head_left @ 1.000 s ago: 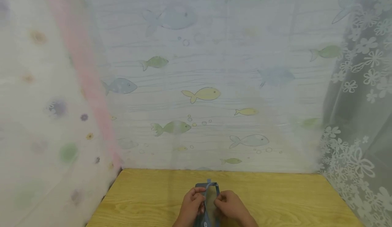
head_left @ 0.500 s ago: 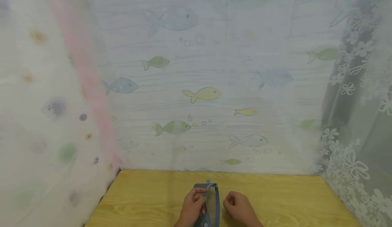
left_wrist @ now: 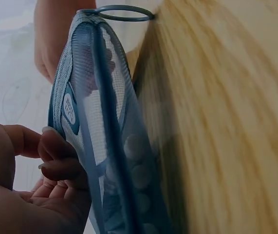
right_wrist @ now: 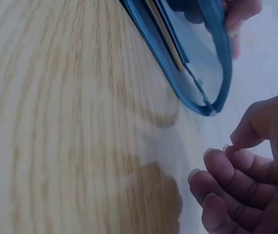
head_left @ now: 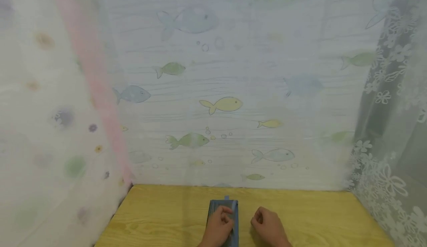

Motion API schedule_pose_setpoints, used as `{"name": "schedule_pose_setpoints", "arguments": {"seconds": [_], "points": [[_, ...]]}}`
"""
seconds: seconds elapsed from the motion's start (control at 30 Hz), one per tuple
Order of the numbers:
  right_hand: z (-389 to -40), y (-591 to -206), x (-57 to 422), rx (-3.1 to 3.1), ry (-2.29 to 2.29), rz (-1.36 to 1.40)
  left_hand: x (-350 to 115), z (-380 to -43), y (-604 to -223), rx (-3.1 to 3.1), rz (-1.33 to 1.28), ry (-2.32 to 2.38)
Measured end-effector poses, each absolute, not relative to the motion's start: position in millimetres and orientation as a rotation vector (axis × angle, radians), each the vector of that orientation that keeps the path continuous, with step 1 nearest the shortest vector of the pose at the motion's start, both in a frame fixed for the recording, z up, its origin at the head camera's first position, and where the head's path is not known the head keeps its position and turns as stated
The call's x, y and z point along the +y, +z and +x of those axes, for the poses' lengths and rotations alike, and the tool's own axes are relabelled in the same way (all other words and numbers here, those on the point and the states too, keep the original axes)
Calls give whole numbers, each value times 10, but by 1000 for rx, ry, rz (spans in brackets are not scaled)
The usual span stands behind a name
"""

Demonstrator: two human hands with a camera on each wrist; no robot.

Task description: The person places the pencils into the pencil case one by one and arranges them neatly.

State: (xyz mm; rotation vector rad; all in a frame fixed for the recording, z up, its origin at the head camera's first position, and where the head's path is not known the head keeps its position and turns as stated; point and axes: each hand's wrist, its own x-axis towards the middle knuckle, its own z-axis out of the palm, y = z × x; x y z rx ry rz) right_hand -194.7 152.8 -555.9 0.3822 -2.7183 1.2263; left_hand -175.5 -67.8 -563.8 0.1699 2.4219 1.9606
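A blue zippered mesh pouch (head_left: 235, 217) stands near the table's front edge in the head view. My left hand (head_left: 218, 226) lies over it, with its fingers loosely bent. Seen from the left wrist, the fingers of my left hand (left_wrist: 56, 170) rest against the pouch's side (left_wrist: 97, 97), below an oval label (left_wrist: 69, 107); nothing shows pinched between them. A little to the right of the pouch, my right hand (head_left: 269, 223) hangs with loosely curled, empty fingers. The right wrist view shows a gap between the right hand (right_wrist: 246, 175) and the pouch's rim (right_wrist: 221, 92).
Through the gap at the pouch's end a thin yellow strip (right_wrist: 168, 36) shows inside. A blue loop (left_wrist: 126, 12) sticks out from its top. The wood-grain table (head_left: 160, 217) meets a fish-print curtain (head_left: 213, 147) behind; other curtains hang on both sides.
The pouch's lifted flap has come over to the right and now covers the opening, my left hand moving with it. My right hand has left the pouch's right edge and moved right.
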Motion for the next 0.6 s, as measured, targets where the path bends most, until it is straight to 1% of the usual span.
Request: {"name": "schedule_pose_setpoints", "arguments": {"seconds": [0.17,0.33,0.6], "points": [[-1932,-5526,1573,-2727,1211,381,-620,-1768,-5652,2595,235,1810],[-1953,-5528,1612,-2752,1190,372,-594,-1790,-5638,2630,320,1727],[-1933,-5501,1662,-2734,1082,308,-595,-1738,-5610,2743,473,1401]]}}
